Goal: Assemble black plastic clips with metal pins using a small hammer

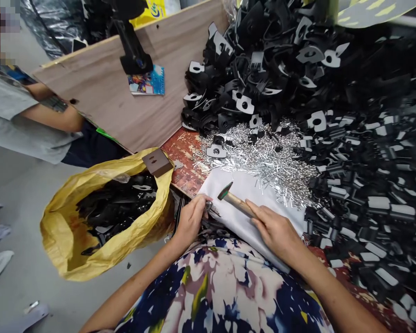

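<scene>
Hammer sits clamped in your right hand, head hovering low over the white cloth, while your left hand pinches a small metal part at the cloth's edge, likely steadying it, silver pins heaped just beyond, within reach.

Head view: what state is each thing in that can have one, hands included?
Left hand: closed on a small metal part.
Right hand: gripped round the hammer handle.
Wooden-handled hammer: held, head over the cloth; contact unclear.
White cloth: spread on the table edge.
Yellow plastic bag: open, holding black parts.
Silver pins: loose heap.
Black clips: piled loose.
</scene>
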Demonstrator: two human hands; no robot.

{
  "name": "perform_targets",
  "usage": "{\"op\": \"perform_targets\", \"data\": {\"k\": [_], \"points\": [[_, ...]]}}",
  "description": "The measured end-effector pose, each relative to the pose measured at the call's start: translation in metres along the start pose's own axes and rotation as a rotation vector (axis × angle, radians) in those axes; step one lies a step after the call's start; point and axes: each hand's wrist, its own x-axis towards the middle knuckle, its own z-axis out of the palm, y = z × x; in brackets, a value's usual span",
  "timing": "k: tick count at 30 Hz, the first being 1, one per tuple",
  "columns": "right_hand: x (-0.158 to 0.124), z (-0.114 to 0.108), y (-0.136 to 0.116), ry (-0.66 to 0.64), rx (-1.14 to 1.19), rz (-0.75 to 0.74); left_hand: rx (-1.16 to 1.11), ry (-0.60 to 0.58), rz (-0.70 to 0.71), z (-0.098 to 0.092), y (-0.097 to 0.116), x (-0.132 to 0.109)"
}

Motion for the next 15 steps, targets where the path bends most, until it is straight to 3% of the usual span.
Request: {"op": "perform_targets", "data": {"k": [4,8,10,11,13,15], "points": [[0.017,-0.010,-0.016,0.112,0.053,-0.054,-0.065,0.044,0.007,0.003,0.029,0.007],[0.023,-0.013,-0.035,-0.055,0.354,-0.081,-0.094,-0.303,-0.041,0.022,0.049,0.023],[0.022,-0.019,-0.029,-0.139,0.469,-0.014,0.050,-0.397,0.056,0.022,0.056,0.039],[0.020,-0.026,-0.021,-0.165,0.537,0.052,0.163,-0.366,0.153,0.019,0.059,0.052],[0.013,-0.051,0.002,-0.106,0.690,0.247,0.391,-0.166,0.379,0.010,0.065,0.086],[0.002,-0.088,0.030,0.209,0.841,0.401,0.625,0.001,0.501,0.001,0.069,0.127]]}}
